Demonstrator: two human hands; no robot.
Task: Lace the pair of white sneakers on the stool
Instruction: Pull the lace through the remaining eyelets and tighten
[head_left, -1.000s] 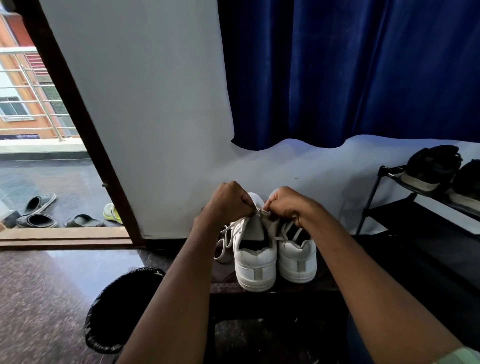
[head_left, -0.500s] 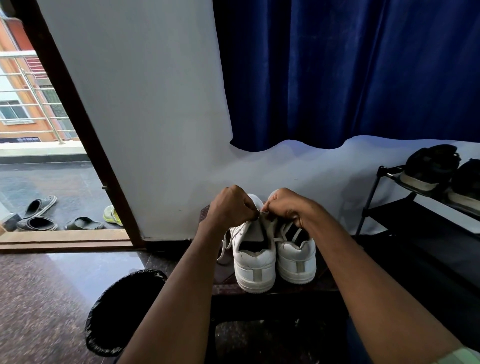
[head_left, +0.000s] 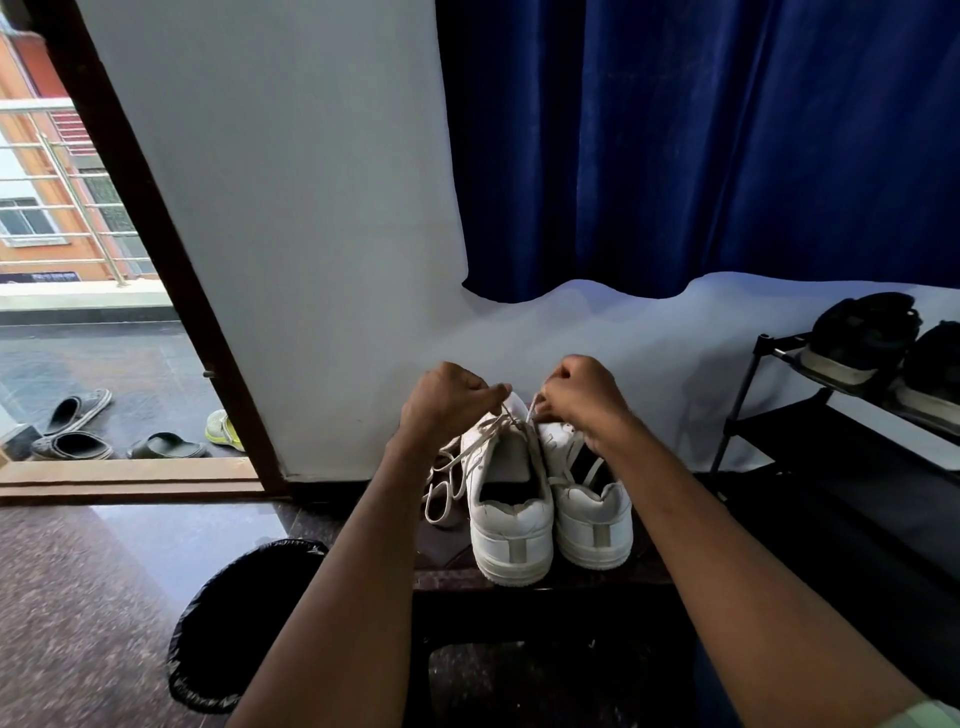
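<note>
Two white sneakers (head_left: 550, 514) are sitting side by side on the dark stool (head_left: 519, 579), heels toward the camera. The left hand (head_left: 447, 400) and right hand (head_left: 582, 395) are each pinching an end of the lace (head_left: 498, 423) — fingers curled tight — above the left shoe's tongue, while spare lace is dangling beside it.

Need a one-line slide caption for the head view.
Left hand and right hand pinch lace ends above the left white sneaker on the stool.
</note>
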